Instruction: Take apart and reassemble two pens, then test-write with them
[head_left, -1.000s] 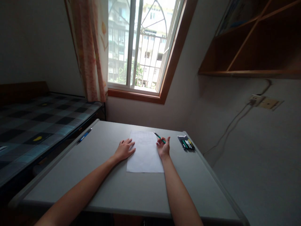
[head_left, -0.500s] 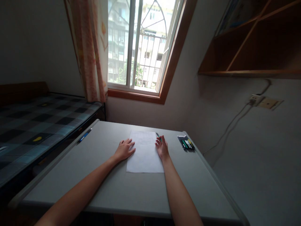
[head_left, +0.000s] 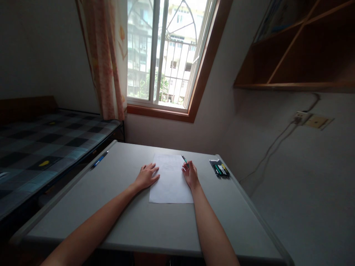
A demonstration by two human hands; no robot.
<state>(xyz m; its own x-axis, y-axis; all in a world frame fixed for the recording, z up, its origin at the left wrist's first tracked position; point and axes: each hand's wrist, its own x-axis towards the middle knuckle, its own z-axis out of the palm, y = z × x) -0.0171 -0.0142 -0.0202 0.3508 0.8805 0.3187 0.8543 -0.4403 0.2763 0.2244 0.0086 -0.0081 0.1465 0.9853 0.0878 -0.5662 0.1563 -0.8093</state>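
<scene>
Pens (head_left: 219,169) in a row, far R of table (head_left: 83,207); blue pen (head_left: 99,160) far L by the edge. Paper (head_left: 172,186) lies far-centre (marks too faint to read), R forearm blocking its near R corner. Hands apart: L hand (head_left: 146,175) flat, fingers slightly spread, on paper's L edge; R hand (head_left: 190,174) at R edge, fingers closed round green pen (head_left: 184,159), far end pointing up-L.
</scene>
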